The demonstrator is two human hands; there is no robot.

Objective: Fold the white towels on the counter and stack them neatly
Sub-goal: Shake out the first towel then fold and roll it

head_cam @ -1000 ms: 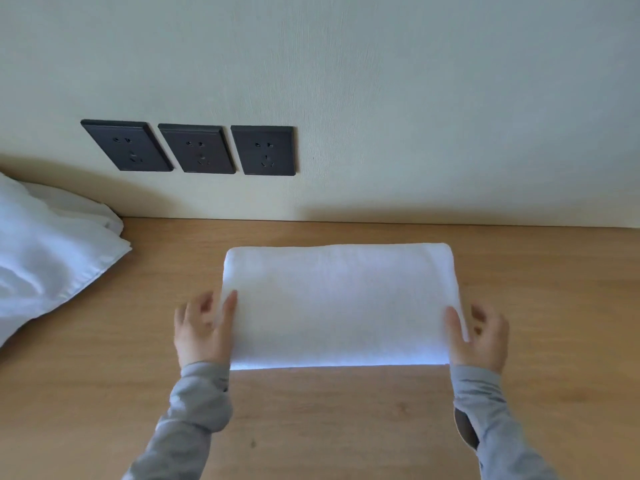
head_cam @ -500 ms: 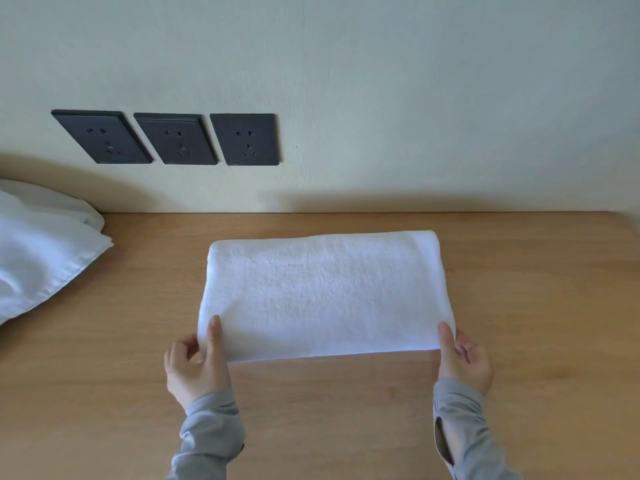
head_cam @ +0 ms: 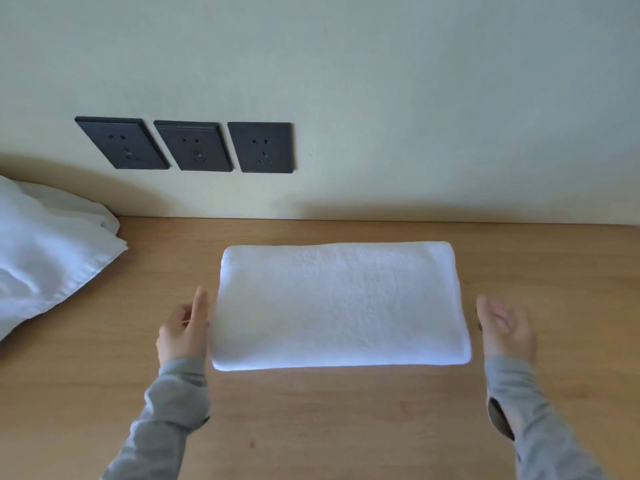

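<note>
2 bare hands, long grey sleeves [head_cam: 173, 403] (snug cuffs), right cuff slit

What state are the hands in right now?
Left hand: open, straight fingers against the left edge of the folded towel.
Right hand: open, holding nothing, beside its right edge.

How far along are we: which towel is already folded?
The middle towel, a neat flat rectangle; the left towel lies rumpled and loose.
</note>
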